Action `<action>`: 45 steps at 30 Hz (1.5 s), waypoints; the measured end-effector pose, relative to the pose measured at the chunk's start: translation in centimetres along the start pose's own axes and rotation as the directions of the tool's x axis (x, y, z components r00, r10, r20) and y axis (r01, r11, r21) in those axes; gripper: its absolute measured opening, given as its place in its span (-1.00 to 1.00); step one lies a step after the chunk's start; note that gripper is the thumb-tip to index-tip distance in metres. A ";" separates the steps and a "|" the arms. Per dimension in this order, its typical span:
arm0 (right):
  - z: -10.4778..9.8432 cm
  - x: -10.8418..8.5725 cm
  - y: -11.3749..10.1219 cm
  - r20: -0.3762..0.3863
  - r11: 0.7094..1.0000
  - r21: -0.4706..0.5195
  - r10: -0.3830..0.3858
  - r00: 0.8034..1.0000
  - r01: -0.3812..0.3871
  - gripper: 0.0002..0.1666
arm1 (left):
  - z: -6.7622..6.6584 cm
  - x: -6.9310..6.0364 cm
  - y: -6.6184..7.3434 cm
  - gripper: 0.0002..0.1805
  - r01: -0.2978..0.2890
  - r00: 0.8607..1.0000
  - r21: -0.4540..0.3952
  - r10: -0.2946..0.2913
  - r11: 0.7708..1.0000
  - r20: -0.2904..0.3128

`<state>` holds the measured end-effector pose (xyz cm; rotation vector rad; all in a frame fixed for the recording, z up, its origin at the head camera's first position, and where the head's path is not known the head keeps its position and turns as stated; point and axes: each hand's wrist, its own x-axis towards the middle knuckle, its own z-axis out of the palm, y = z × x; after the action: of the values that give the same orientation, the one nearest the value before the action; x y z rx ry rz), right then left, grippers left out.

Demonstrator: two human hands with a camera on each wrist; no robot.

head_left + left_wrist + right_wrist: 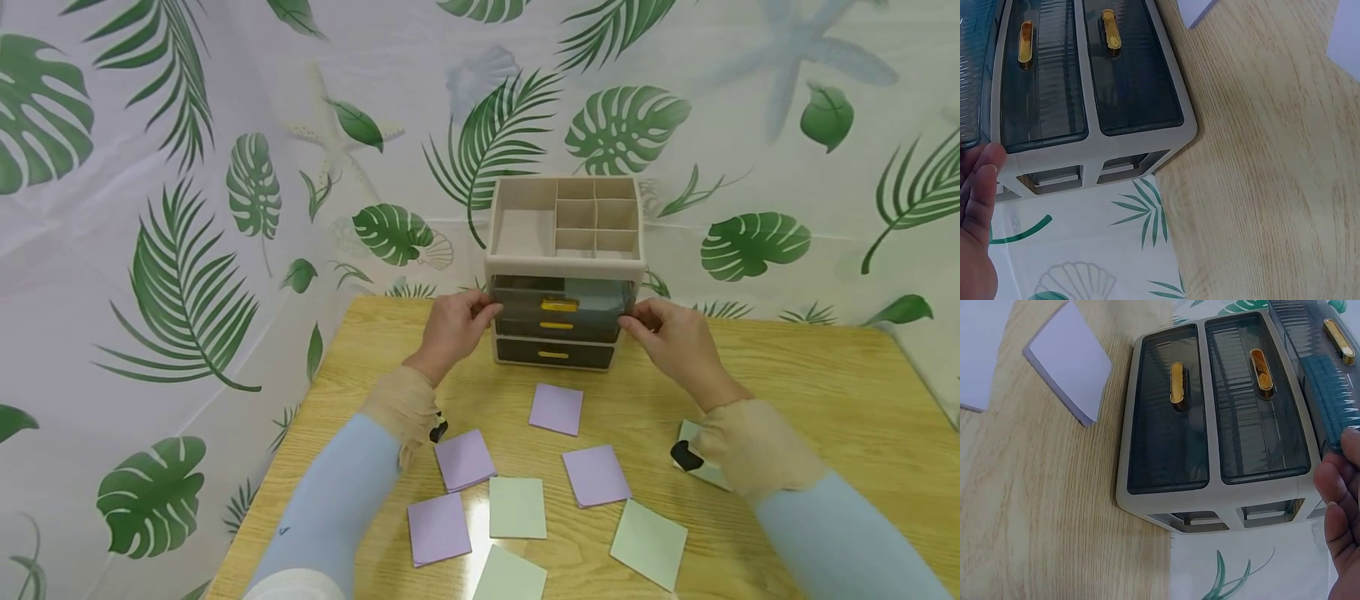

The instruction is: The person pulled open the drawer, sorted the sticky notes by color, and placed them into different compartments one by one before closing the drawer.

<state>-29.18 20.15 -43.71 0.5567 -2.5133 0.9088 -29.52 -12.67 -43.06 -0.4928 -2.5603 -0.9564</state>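
A beige desktop organizer (566,267) with dark see-through drawers stands upright at the table's back. Its top drawer (521,306) juts out past the two lower ones. My left hand (456,327) holds the left edge of that drawer between thumb and fingers, while my right hand (678,343) pinches the right edge. The left wrist view has my left hand (977,215) against the drawer's side. In the right wrist view, bent fingers of my right hand (1342,515) touch the opposite side of the top drawer (1329,394). What lies inside is unclear.
Several purple note pads (557,409) and green note pads (517,507) lie spread over the wooden table (840,400) in front of the organizer. Another green pad (712,475) is partly hidden by my right wrist. A leaf-patterned sheet (420,125) hangs behind the table.
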 end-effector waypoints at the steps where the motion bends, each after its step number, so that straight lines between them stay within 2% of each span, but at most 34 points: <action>1: 0.0 0.1 0.0 0.002 1.000 -0.003 0.005 1.000 -0.005 -0.82 | 0.1 0.1 0.0 -0.78 0.006 1.000 -0.002 -0.006 1.000 0.002; 11: 0.3 0.8 0.2 0.001 0.998 -0.025 0.052 0.999 -0.052 -0.76 | 0.4 0.9 -0.3 -0.75 0.066 0.998 -0.006 -0.066 0.998 -0.016; 18: 0.4 1.1 0.1 -0.023 0.994 -0.040 0.101 0.995 -0.101 -0.74 | 0.7 1.1 -0.1 -0.72 0.063 0.997 0.019 -0.062 0.998 -0.038; 28: 0.7 1.5 -0.1 -0.059 0.990 -0.071 0.121 0.991 -0.125 -0.70 | 0.7 1.4 0.1 -0.69 0.082 0.994 0.061 -0.077 0.995 -0.071; 37: 0.9 1.7 -0.1 -0.074 0.980 -0.090 0.171 0.983 -0.177 -0.62 | 1.2 1.6 -0.3 -0.66 0.084 0.991 0.111 -0.072 0.990 -0.116; 45: 1.0 1.6 -0.1 -0.080 0.980 -0.086 0.171 0.982 -0.178 -0.62 | 1.1 1.6 -0.5 -0.63 0.126 0.986 0.111 -0.113 0.986 -0.121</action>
<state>-30.68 19.03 -43.53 0.2724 -2.5534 0.8514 -31.35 -11.95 -43.38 -0.2457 -2.5475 -0.8397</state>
